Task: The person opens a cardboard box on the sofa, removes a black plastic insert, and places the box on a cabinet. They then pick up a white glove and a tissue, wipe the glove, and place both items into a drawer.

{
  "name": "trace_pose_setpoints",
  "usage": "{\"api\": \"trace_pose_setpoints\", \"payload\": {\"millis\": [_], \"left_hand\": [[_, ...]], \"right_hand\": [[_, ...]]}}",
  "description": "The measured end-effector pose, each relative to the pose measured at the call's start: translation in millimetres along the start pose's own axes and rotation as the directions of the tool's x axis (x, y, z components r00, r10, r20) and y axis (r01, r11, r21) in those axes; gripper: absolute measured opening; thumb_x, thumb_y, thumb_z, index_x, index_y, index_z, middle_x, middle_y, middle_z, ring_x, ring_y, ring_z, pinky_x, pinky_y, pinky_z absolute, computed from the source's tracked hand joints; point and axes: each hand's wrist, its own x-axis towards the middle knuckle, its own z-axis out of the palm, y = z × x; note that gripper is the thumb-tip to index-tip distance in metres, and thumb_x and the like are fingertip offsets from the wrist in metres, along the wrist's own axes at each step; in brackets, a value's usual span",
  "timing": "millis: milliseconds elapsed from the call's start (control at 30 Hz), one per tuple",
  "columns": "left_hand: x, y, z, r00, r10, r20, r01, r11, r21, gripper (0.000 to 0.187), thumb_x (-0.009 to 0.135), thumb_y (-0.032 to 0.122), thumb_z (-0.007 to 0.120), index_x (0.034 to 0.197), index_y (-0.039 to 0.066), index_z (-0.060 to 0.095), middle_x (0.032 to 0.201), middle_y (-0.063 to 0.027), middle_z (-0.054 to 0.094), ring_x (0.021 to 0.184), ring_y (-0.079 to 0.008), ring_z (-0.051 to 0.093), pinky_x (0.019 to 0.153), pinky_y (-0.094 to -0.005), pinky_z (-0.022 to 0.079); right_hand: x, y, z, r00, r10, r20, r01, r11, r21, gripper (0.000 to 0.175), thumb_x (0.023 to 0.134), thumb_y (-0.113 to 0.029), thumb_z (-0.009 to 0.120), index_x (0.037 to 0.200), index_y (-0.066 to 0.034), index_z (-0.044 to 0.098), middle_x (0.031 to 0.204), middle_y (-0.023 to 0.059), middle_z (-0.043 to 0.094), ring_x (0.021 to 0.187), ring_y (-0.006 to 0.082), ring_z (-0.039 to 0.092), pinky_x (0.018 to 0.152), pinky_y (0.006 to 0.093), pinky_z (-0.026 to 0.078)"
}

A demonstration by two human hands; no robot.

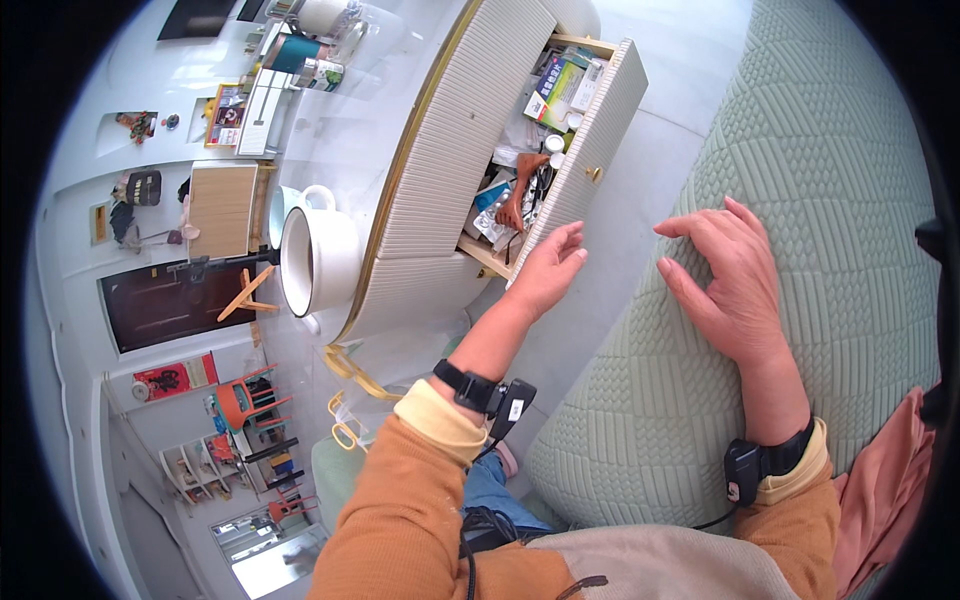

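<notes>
My left hand (551,266) is beside the near corner of a pulled-out drawer (589,161) with a ribbed cream front and a brass knob (593,175). It holds nothing that I can see; whether it touches the drawer front is unclear. In the drawer lie a green-and-blue medicine box (556,94), a white capped bottle (554,143), a brown toothed tool (519,196), blister packs (491,223) and dark thin-framed eyeglasses (537,184). Over the green quilted sofa cover (817,195), my right hand (724,281) is raised, empty, thumb and fingers spread.
A white mug (334,259) with a dark rim stands near the gold edge of the white tabletop (390,90). Beyond it are a teal thermos (294,54) and a tissue-sized white box (262,112). A plastic bag with yellow handles (352,371) hangs below. Pink cloth (885,487) lies right.
</notes>
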Motion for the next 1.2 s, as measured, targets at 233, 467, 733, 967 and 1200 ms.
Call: {"api": "trace_pose_setpoints", "payload": {"millis": [233, 467, 733, 967, 1200], "left_hand": [[36.6, -30.0, -42.1, 0.982, 0.000, -0.186, 0.013, 0.998, 0.066, 0.046, 0.097, 0.011, 0.050, 0.139, -0.004, 0.040, 0.135, -0.0158, 0.053, 0.127, -0.0197, 0.050, 0.106, -0.0299, 0.038], [41.0, -30.9, -81.7, 0.887, 0.077, -0.455, 0.049, 0.965, 0.258, 0.051, 0.095, 0.009, 0.051, 0.142, -0.005, 0.035, 0.139, -0.0194, 0.048, 0.130, -0.0234, 0.047, 0.108, -0.0321, 0.036], [-179.1, 4.6, -144.0, 0.940, -0.330, -0.083, 0.337, 0.936, 0.098, 0.045, 0.098, 0.024, 0.053, 0.139, 0.005, 0.045, 0.133, -0.0107, 0.055, 0.122, -0.0206, 0.054, 0.096, -0.0343, 0.047], [-587.8, 44.7, -199.3, 0.352, -0.432, -0.830, 0.537, 0.820, -0.199, 0.044, 0.093, 0.031, 0.060, 0.133, 0.012, 0.052, 0.120, -0.0063, 0.063, 0.108, -0.0145, 0.061, 0.088, -0.0298, 0.048], [-1080.9, 64.6, 40.8, -0.586, -0.383, -0.714, 0.449, 0.580, -0.680, 0.035, 0.093, 0.024, 0.056, 0.126, 0.015, 0.057, 0.102, -0.0003, 0.066, 0.088, -0.0092, 0.062, 0.073, -0.0287, 0.049]], "right_hand": [[-2.3, 1.1, -3.5, 0.999, 0.022, 0.030, -0.022, 1.000, 0.016, 0.021, 0.077, -0.016, 0.068, 0.097, -0.0101, 0.064, 0.086, 0.0045, 0.064, 0.087, 0.0231, 0.060, 0.106, 0.0434, 0.035], [-1.8, 0.0, -2.2, 1.000, 0.027, 0.014, -0.028, 0.999, 0.040, 0.020, 0.077, -0.015, 0.067, 0.097, -0.0095, 0.064, 0.086, 0.0050, 0.064, 0.087, 0.0233, 0.060, 0.106, 0.0434, 0.035], [-4.0, 0.3, -1.8, 0.999, -0.033, -0.003, 0.033, 0.999, 0.005, 0.020, 0.080, -0.016, 0.065, 0.099, -0.0094, 0.064, 0.095, 0.0071, 0.066, 0.095, 0.0248, 0.061, 0.107, 0.0441, 0.034], [-9.5, 20.9, 10.3, 0.992, -0.114, 0.052, 0.115, 0.993, -0.020, 0.023, 0.089, -0.018, 0.061, 0.107, -0.0046, 0.065, 0.100, 0.0097, 0.067, 0.099, 0.0246, 0.061, 0.103, 0.0409, 0.038], [-8.2, 62.6, 18.5, 0.993, -0.053, 0.107, 0.062, 0.995, -0.083, 0.031, 0.095, -0.027, 0.058, 0.114, -0.0035, 0.064, 0.108, 0.0130, 0.066, 0.099, 0.0242, 0.061, 0.088, 0.0345, 0.047]]}}
